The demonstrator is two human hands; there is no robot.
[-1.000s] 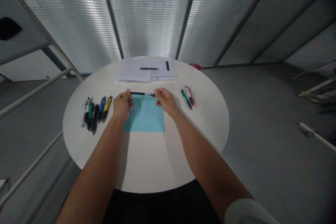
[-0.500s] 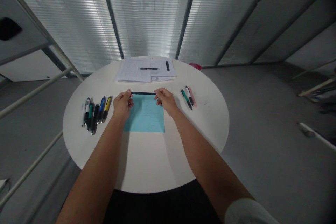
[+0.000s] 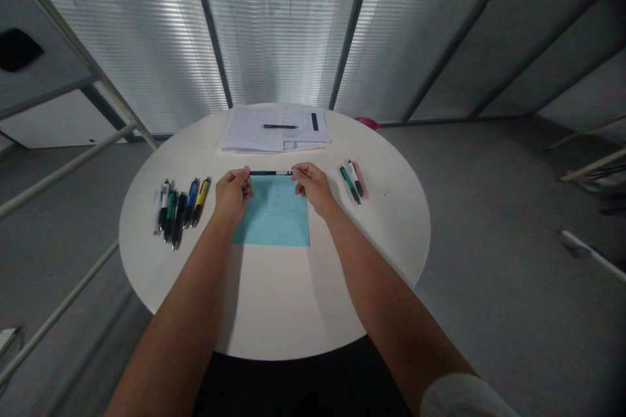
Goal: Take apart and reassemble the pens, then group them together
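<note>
A thin dark pen (image 3: 267,173) lies level between my two hands, across the far edge of a light blue sheet (image 3: 274,215). My left hand (image 3: 233,192) pinches its left end, and my right hand (image 3: 313,186) pinches the right end. A small light patch shows on the pen near my right fingers. Several pens (image 3: 178,212), black, green, blue, yellow and white, lie to the left of my left hand. Right of my right hand are a green pen (image 3: 350,186) and a white and black pen (image 3: 356,178), beside something pink.
All this is on a round white table (image 3: 278,300). At its far side a stack of printed papers (image 3: 254,129) bears a dark pen (image 3: 280,126). White metal rails (image 3: 63,172) stand at the left, and blinds (image 3: 278,26) hang behind the table.
The pen between my hands now shows a light patch near its right end, where it looked plain dark before. Both hands keep their hold, and the whole view has shifted slightly.
</note>
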